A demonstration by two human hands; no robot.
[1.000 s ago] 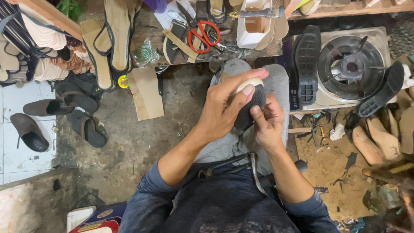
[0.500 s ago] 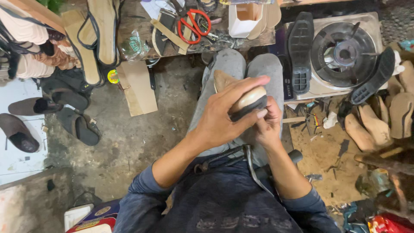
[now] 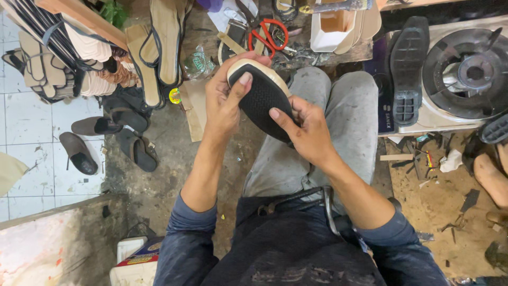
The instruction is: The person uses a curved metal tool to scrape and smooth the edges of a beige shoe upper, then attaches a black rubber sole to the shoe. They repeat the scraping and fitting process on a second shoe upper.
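Both my hands hold one sandal sole above my lap, its black ribbed outsole turned up and a cream edge showing round the toe. My left hand wraps the toe end, thumb pressed on the black tread. My right hand grips the heel end from the right, thumb on the tread. My knees in grey trousers lie under the sole.
A gas stove stands at the right with a black sole lying on it. Red-handled scissors and a white box sit ahead. Stacked insoles and dark sandals lie at left.
The sole has turned from a bent, edge-on hold to lying flat with its tread up. Both hands have shifted up and left, away from my body.
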